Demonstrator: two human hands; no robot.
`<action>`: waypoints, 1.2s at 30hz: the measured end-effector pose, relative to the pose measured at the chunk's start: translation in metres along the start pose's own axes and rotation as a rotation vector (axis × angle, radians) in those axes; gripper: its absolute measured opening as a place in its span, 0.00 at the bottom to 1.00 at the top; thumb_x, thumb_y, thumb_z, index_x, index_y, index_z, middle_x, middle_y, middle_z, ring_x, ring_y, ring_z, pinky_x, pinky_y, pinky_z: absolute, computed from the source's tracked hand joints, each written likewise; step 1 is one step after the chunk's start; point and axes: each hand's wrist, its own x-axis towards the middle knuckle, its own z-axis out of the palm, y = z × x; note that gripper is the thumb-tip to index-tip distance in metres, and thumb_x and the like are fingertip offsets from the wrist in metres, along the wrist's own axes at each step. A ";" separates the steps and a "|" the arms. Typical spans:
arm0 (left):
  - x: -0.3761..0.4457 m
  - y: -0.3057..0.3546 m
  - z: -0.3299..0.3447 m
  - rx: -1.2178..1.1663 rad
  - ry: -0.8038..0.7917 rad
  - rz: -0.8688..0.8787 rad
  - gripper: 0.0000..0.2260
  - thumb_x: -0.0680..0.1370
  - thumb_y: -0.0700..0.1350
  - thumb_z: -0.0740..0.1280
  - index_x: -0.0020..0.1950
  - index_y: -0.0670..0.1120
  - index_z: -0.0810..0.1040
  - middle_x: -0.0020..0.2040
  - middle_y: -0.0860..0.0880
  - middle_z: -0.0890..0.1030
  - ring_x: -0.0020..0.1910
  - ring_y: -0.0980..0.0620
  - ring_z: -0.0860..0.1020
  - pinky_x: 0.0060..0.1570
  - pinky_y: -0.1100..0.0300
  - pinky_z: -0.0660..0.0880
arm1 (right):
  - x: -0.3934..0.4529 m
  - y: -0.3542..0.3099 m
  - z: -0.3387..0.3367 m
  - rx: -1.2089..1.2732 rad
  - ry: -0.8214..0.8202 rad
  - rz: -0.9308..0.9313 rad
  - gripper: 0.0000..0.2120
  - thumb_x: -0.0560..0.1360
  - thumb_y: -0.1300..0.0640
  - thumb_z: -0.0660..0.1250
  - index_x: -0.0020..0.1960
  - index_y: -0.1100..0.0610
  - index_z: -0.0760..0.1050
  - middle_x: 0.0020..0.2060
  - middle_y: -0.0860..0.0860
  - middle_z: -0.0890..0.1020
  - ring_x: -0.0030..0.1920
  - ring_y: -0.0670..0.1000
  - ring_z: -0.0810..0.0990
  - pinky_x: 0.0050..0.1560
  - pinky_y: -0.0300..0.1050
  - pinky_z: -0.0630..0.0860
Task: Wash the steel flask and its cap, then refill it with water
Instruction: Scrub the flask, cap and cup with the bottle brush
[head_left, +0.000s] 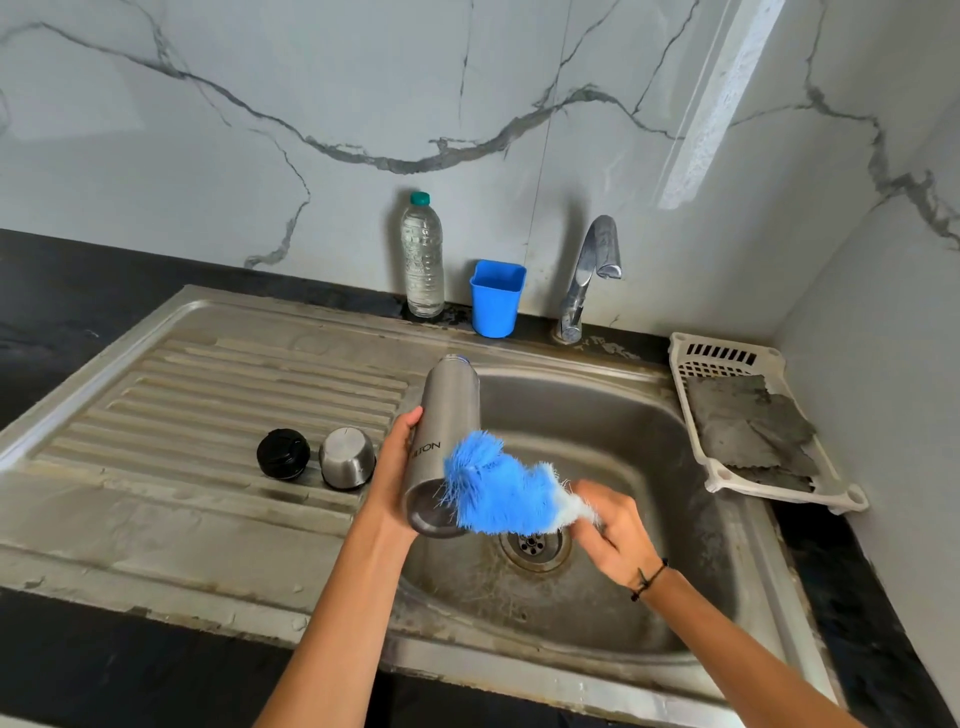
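Left hand (397, 457) grips the steel flask (447, 436) around its lower body, fingers curled behind it, thumb on the near side. Flask held over the left edge of the sink basin (649, 467), uncapped, tilted: its base points toward the camera, its mouth toward the back wall. Printed lettering on the body reads upside down.

Right hand (615, 525) is closed around the handle of a blue bottle brush (498, 488); handle itself hidden in the fist. Bristle head lies against the flask's base end, over the basin, above the drain (532, 544).

On the ribbed drainboard (208, 389), near its right edge: black inner cap (283, 453) and steel outer cap (347, 457), just beside each other, the steel one upside down, nearer the flask.

Back edge of the counter: clear plastic water bottle (423, 257) with green lid, blue plastic cup (496, 297), chrome tap (589, 275). Right of the sink: white plastic tray (691, 364) holding grey scrub pads (748, 426).
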 end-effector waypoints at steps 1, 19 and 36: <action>0.000 0.000 0.000 0.002 -0.015 0.006 0.27 0.72 0.59 0.66 0.61 0.40 0.74 0.48 0.41 0.79 0.44 0.45 0.80 0.44 0.52 0.78 | 0.003 0.002 0.001 0.007 -0.002 0.022 0.04 0.71 0.58 0.57 0.39 0.50 0.66 0.34 0.43 0.68 0.33 0.33 0.67 0.37 0.25 0.60; 0.010 0.004 0.002 -0.044 0.001 -0.003 0.31 0.71 0.61 0.67 0.65 0.40 0.74 0.55 0.41 0.79 0.51 0.43 0.80 0.54 0.47 0.76 | 0.003 0.005 -0.009 0.061 -0.068 0.112 0.05 0.71 0.57 0.61 0.38 0.49 0.68 0.30 0.35 0.70 0.29 0.35 0.67 0.34 0.25 0.60; 0.019 0.000 0.011 -0.059 -0.193 -0.031 0.36 0.58 0.50 0.80 0.61 0.35 0.74 0.52 0.36 0.79 0.44 0.39 0.80 0.45 0.50 0.80 | 0.031 0.028 -0.009 -0.014 0.032 0.377 0.13 0.72 0.43 0.60 0.41 0.52 0.73 0.24 0.51 0.72 0.26 0.51 0.71 0.30 0.42 0.66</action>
